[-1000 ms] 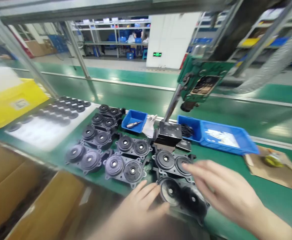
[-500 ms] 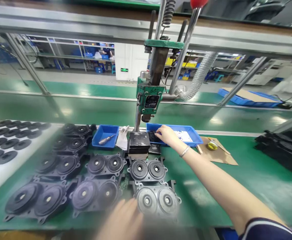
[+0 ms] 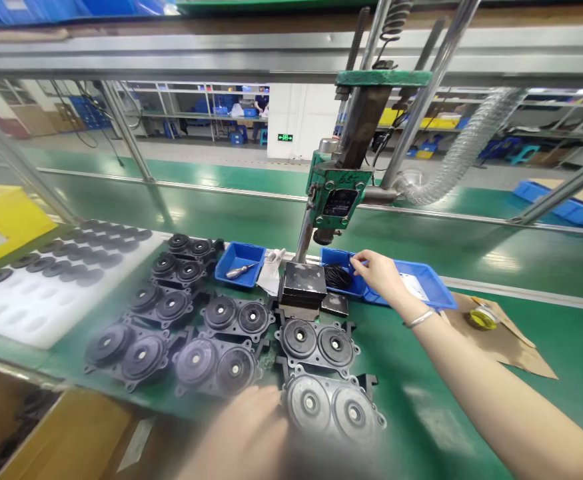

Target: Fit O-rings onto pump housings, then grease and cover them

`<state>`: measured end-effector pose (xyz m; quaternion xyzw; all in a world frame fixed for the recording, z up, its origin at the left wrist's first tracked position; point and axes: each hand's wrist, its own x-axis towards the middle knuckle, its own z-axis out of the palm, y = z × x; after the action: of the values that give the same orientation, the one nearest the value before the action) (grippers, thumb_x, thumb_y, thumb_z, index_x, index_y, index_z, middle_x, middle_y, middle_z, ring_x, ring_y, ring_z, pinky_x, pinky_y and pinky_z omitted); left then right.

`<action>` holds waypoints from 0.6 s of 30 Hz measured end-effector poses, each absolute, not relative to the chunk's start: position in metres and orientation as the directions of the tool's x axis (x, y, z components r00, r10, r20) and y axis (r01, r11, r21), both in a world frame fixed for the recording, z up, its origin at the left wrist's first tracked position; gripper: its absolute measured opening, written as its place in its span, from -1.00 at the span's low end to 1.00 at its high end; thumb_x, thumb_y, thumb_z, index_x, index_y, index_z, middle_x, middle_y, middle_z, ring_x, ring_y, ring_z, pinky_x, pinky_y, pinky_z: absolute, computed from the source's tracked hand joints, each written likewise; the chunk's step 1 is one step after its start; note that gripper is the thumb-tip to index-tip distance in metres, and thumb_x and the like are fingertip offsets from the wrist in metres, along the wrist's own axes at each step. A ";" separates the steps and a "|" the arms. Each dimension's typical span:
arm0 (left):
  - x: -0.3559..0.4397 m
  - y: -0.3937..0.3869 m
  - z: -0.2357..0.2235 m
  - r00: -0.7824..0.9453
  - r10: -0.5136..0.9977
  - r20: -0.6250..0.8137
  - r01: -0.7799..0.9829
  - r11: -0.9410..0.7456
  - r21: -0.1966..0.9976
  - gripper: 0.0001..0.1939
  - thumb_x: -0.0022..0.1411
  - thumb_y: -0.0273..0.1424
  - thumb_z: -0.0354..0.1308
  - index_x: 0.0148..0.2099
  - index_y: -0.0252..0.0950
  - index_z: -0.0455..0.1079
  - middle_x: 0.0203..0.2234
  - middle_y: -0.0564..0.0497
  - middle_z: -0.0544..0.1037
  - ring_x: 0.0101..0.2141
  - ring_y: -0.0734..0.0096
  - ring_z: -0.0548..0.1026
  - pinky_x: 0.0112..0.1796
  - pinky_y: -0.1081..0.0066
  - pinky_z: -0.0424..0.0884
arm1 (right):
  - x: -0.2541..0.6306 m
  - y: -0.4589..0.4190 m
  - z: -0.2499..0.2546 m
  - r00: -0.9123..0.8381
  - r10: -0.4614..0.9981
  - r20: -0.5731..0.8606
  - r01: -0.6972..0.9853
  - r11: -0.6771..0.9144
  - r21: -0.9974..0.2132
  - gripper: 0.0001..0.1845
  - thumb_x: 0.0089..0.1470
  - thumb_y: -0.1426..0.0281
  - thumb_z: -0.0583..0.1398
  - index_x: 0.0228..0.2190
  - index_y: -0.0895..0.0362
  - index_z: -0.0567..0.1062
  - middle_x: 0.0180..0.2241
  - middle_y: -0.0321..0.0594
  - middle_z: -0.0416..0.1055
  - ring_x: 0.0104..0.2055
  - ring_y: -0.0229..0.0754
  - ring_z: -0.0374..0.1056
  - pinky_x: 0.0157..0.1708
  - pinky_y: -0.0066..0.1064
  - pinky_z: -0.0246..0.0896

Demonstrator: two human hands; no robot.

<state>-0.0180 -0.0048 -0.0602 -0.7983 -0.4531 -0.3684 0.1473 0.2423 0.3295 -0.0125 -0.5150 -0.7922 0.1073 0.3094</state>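
Note:
My right hand (image 3: pixel 378 275), a bracelet on its wrist, hovers over the right side of a small blue bin (image 3: pixel 354 291). Its thumb and fingertips are pinched together; whatever they hold is too small to make out. Thin black rings or cords (image 3: pixel 336 275) lie in that bin, left of the fingertips. At the bottom, my left hand (image 3: pixel 248 433) is blurred beside the nearest black twin-ring housing (image 3: pixel 330 408), and its fingers cannot be read. Behind that part lies another similar housing (image 3: pixel 318 345), with further rows to the left.
A green press (image 3: pixel 341 197) stands behind a black metal block (image 3: pixel 304 279). Left of it are a white glove (image 3: pixel 270 272) and a blue tray (image 3: pixel 225 269) holding a screwdriver (image 3: pixel 240 271). White foam (image 3: pixel 26 313) carries black discs. Cardboard (image 3: pixel 506 340) with yellow tape lies right.
The view has turned left, bringing in a yellow bin and cardboard boxes. My right hand has risen from the black rings toward the bin's right side. My left hand stays low by the nearest housing.

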 end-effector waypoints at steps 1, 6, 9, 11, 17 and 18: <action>-0.017 -0.002 -0.058 0.298 0.605 0.738 0.827 -0.550 0.116 -0.62 0.23 -0.61 0.04 0.08 -0.27 0.33 -0.12 -0.11 0.59 -0.01 0.29 0.53 0.03 0.30 0.48 | 0.243 0.327 -0.010 -0.238 0.890 0.389 0.728 0.429 -0.534 -0.83 0.16 0.38 0.18 -0.42 0.19 0.50 -0.55 -0.20 0.46 -0.44 -0.11 0.43 -0.30 -0.34 0.27; -0.017 0.007 -0.049 0.086 0.612 0.786 0.827 -0.485 0.287 -0.66 0.27 -0.58 0.00 0.07 -0.32 0.34 -0.08 -0.17 0.55 -0.01 0.31 0.51 -0.03 0.39 0.51 | 0.242 0.289 0.013 -0.129 0.890 0.437 0.588 0.424 -0.690 -0.69 0.22 0.18 0.13 -0.36 0.18 0.45 -0.46 -0.14 0.49 -0.42 -0.14 0.42 -0.39 -0.39 0.29; -0.016 0.009 -0.037 -0.048 0.728 0.684 0.786 -0.395 0.476 -0.65 0.28 -0.55 0.06 0.10 -0.26 0.33 -0.08 -0.11 0.56 -0.04 0.33 0.52 -0.02 0.39 0.51 | 0.238 0.241 0.028 -0.191 0.889 0.417 0.453 0.457 -0.766 -0.64 0.26 0.13 0.13 -0.34 0.18 0.47 -0.47 -0.19 0.47 -0.50 -0.22 0.35 -0.47 -0.43 0.26; -0.012 0.013 -0.029 -0.117 0.801 0.588 0.702 -0.352 0.619 -0.64 0.29 -0.52 0.08 0.12 -0.21 0.32 -0.05 -0.08 0.54 -0.07 0.34 0.53 -0.06 0.38 0.52 | 0.233 0.204 0.034 -0.292 0.887 0.359 0.244 0.432 -0.868 -0.66 0.25 0.15 0.20 -0.35 0.19 0.49 -0.45 -0.18 0.47 -0.53 -0.26 0.30 -0.47 -0.43 0.25; 0.008 0.034 -0.016 -0.167 0.922 0.350 0.356 -0.274 0.893 -0.54 0.31 -0.40 0.11 0.23 -0.14 0.20 0.02 -0.10 0.49 -0.29 0.43 0.53 -0.24 0.38 0.53 | 0.216 0.126 0.038 -0.527 0.840 0.131 0.099 0.213 -0.972 -0.70 0.25 0.18 0.22 -0.32 0.19 0.51 -0.53 -0.23 0.44 -0.52 -0.24 0.33 -0.54 -0.48 0.23; 0.011 0.036 -0.015 -0.167 0.926 0.339 0.337 -0.270 0.902 -0.55 0.31 -0.39 0.12 0.22 -0.15 0.21 0.00 -0.10 0.50 -0.35 0.46 0.50 -0.27 0.39 0.52 | 0.214 0.120 0.037 -0.548 0.829 0.113 0.116 0.209 -0.971 -0.69 0.25 0.17 0.22 -0.32 0.19 0.51 -0.54 -0.24 0.44 -0.53 -0.24 0.33 -0.55 -0.48 0.23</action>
<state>0.0107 0.0357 -0.0153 -0.5852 -0.5395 -0.5406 -0.2723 0.2136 0.1198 0.0373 -0.3368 -0.7012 0.5313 0.3356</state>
